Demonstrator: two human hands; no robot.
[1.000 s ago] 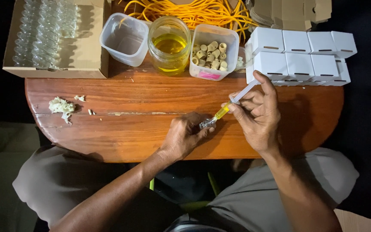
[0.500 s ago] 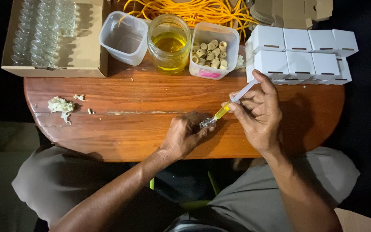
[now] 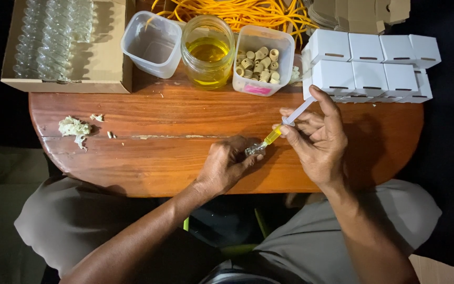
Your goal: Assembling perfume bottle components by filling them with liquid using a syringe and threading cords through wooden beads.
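Note:
My left hand (image 3: 226, 165) rests on the wooden table (image 3: 185, 158) and grips a small clear glass vial (image 3: 255, 149), its mouth pointing up and to the right. My right hand (image 3: 319, 142) holds a syringe (image 3: 286, 123) with yellow liquid in its barrel, thumb near the plunger end. The syringe tip sits at the vial's mouth. Most of the vial is hidden inside my left fingers.
Along the back stand an empty clear tub (image 3: 152, 43), a glass jar of yellow oil (image 3: 207, 51), a tub of small corks (image 3: 260, 60) and several white boxes (image 3: 369, 66). A cardboard box of empty vials (image 3: 53, 39) lies at back left. Pale crumbs (image 3: 74, 128) lie on the left.
The yellow column in the syringe looks a little shorter. Both hands stay in the same place.

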